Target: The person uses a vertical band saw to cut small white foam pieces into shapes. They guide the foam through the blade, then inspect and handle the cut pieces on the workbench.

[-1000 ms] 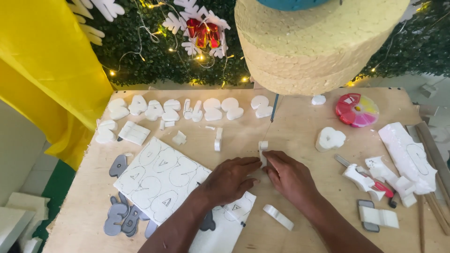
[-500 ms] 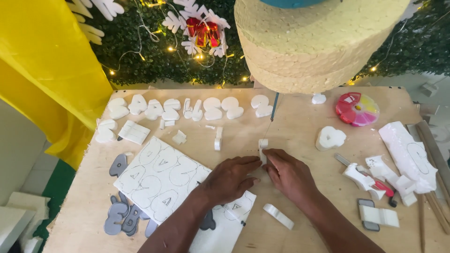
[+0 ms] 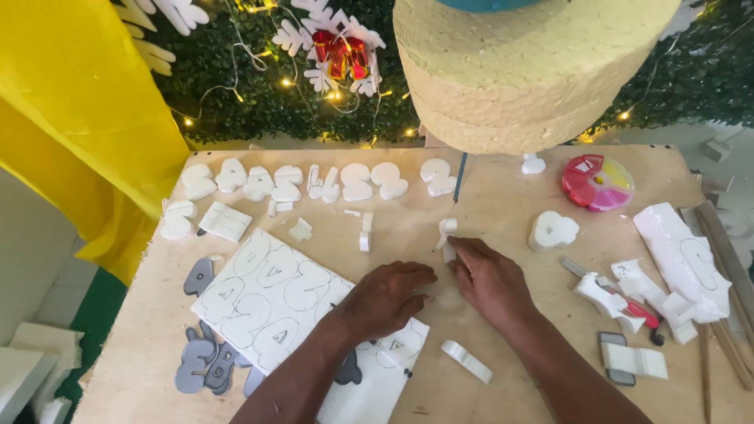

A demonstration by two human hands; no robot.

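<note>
Foam piece (image 3: 448, 239): small, white, mid-table on the plywood table (image 3: 503, 204)
Right hand (image 3: 491, 279): I see fingertips pinching it
Left hand (image 3: 385, 297): fingers curled, flat on wood — holding nothing, just beside the paper template (image 3: 267, 290)

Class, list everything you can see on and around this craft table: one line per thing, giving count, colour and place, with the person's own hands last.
foam letters: about ten, white, row along far edge
sheet with drawn outlines: one, white, left of centre
grey cut-outs: several, near-left edge
small foam piece: one, white, centre, at the right fingertips
foam strip: one, white, near centre
round box: one, pink and yellow, far right
foam offcuts: several, white, right side
yellow cloth: one, hanging left
table: one, light wood
left hand: flat on table, centre
right hand: fingertips on small foam piece
</note>
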